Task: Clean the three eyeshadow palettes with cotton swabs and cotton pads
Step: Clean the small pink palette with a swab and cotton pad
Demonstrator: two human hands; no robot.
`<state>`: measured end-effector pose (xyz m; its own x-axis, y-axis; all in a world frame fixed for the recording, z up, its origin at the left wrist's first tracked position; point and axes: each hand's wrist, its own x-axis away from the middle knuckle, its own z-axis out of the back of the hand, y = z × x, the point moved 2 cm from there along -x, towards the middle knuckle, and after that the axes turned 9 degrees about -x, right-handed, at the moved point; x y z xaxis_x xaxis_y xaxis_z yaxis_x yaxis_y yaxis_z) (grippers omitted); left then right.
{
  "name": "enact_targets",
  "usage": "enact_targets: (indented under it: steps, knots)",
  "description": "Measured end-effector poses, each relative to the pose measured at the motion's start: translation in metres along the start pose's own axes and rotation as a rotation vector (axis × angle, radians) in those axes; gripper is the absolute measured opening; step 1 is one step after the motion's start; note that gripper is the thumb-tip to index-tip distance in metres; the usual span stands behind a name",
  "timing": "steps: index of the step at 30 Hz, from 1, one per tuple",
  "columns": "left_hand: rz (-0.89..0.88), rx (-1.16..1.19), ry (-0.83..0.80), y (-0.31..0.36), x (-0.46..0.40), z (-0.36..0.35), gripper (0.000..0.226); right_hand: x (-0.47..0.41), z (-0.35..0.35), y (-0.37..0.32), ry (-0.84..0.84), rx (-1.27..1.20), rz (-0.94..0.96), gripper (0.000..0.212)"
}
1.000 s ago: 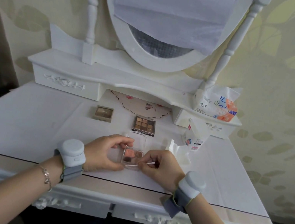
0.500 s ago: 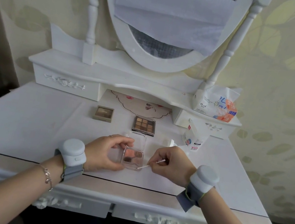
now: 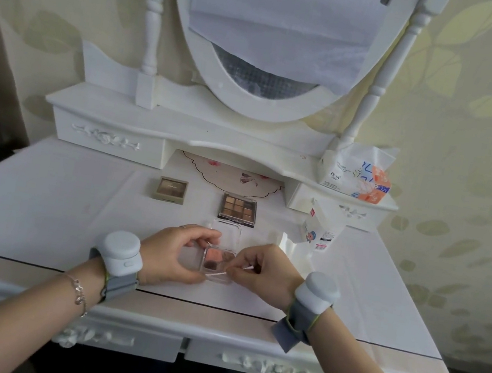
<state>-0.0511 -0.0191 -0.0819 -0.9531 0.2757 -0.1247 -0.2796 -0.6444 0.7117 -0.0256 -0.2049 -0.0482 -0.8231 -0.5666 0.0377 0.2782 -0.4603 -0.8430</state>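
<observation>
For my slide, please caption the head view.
Left hand steadies a clear palette while right hand works a cotton swab.

Left hand (image 3: pixel 176 256) steadies clear palette (image 3: pixel 219 261) on bench (image 3: pixel 40 204); right hand (image 3: pixel 265 276) pinches cotton swab (image 3: pixel 228 272) at palette's near edge.

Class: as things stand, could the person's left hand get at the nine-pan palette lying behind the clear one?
Probably yes, once freed: the left hand holds the clear palette, and the nine-pan palette lies just beyond on bare tabletop, nothing between.
</observation>
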Motion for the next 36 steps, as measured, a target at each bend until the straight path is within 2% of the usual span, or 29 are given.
enact_targets:
  steps: [6,9,12,18,24,36]
  knots:
    - [-0.009,0.008,-0.004,-0.001,-0.001,0.0,0.083,0.001,-0.004,0.002,0.06,-0.075,-0.031,0.009]
    - [-0.011,0.012,-0.003,0.0,0.0,0.0,0.08,-0.001,-0.009,0.008,0.135,-0.185,-0.05,0.021]
    - [-0.008,0.012,-0.012,-0.001,-0.001,0.0,0.078,-0.001,-0.006,0.011,0.195,-0.267,-0.068,0.023]
    - [-0.009,0.001,-0.011,-0.002,-0.001,0.0,0.078,0.004,-0.004,0.01,0.162,-0.214,-0.051,0.021]
    - [-0.007,0.009,-0.012,-0.002,-0.002,0.0,0.079,0.004,0.0,0.015,0.21,-0.454,-0.098,0.015]
    - [-0.014,-0.022,-0.008,0.001,-0.002,-0.001,0.079,0.013,0.02,0.011,0.184,-0.656,-0.091,0.02]
